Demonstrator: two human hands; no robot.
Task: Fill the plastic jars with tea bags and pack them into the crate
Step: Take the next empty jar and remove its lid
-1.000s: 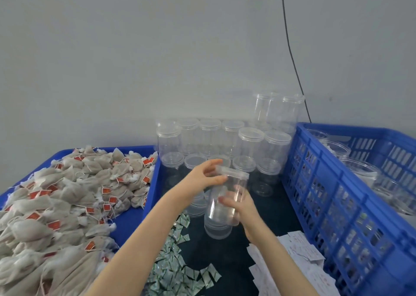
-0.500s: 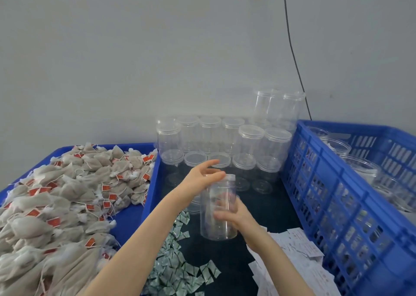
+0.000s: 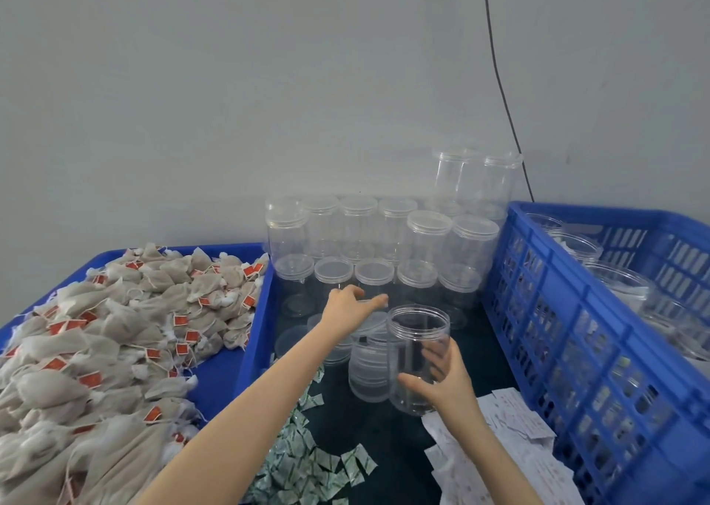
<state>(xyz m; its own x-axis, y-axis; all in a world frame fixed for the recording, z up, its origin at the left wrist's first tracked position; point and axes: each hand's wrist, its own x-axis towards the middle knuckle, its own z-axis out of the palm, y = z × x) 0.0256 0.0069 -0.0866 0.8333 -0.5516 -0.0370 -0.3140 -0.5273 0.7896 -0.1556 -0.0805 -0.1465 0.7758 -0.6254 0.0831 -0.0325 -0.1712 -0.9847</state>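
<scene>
The right hand has its fingers wrapped round a clear, round plastic jar with no lid and nothing in it, just above the dark surface. The left hand pinches a see-through lid. Soft tea bags fill the blue tray. The blue crate holds more jars.

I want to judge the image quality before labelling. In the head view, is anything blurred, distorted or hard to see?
Head view: even, soft light, no hard shadows; wide-angle bending tilts the blue crate; the left hand looks slightly motion-blurred; the clear jar in the right hand has faint edges against the dark table.
</scene>
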